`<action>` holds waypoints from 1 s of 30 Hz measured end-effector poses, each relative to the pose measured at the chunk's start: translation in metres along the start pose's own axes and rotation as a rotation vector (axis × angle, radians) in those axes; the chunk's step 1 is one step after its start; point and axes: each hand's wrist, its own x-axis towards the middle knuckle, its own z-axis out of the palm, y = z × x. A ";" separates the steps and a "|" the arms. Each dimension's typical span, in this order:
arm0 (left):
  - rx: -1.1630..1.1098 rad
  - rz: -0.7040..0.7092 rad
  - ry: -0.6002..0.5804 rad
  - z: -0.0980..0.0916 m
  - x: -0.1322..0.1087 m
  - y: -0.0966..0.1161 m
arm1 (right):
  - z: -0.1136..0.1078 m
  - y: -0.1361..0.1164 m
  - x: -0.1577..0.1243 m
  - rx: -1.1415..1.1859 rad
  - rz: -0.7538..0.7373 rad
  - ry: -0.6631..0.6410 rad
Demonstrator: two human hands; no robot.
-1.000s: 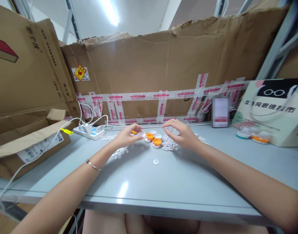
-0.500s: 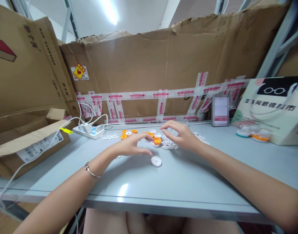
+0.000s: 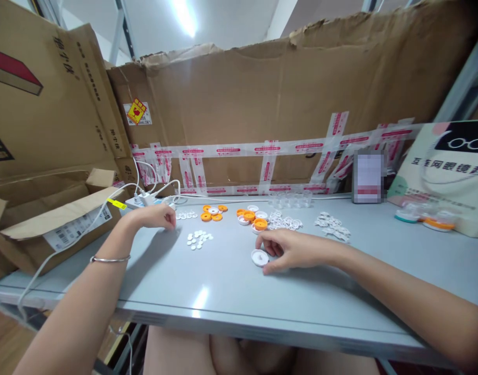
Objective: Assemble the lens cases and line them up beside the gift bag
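Note:
My right hand [image 3: 288, 249] has thumb and fingers around the edge of a white round cap [image 3: 260, 257], which lies on the table. My left hand [image 3: 159, 215] is over the table at the left, fingers curled down and pressed together. Whatever its fingertips hold, if anything, is hidden. Beside it lie small white discs [image 3: 187, 215], with another group of white discs [image 3: 199, 239] closer to me. Orange caps [image 3: 206, 216] cluster around a white one behind them. More orange and white caps [image 3: 260, 224] sit beyond my right hand, next to a pile of thin white cut-out pieces [image 3: 285, 222].
A second pile of white pieces [image 3: 332, 227] lies to the right. Clear plastic parts [image 3: 289, 200] stand at the back. A phone [image 3: 367, 177] leans near a paper bag [image 3: 438, 172]. An open carton [image 3: 67, 224] and a power strip [image 3: 134, 201] with cables occupy the left.
My left hand has moved left, from beside the white cap to the small discs, and its fingers have closed. My right hand has come down toward me and taken hold of the cap.

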 end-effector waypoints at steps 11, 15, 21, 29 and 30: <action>-0.066 0.076 -0.031 0.015 0.011 -0.009 | 0.005 -0.004 0.005 0.015 0.014 0.037; -0.070 0.069 -0.036 0.017 0.010 -0.006 | 0.005 -0.004 0.004 0.013 -0.005 0.035; -0.106 0.032 -0.021 0.017 0.010 -0.006 | 0.005 -0.004 0.003 0.014 0.006 0.033; -0.023 0.028 0.051 0.018 0.012 -0.016 | 0.005 -0.004 0.003 0.018 0.007 0.038; -0.017 0.019 0.053 0.018 0.013 -0.017 | 0.005 -0.003 0.003 0.017 0.007 0.037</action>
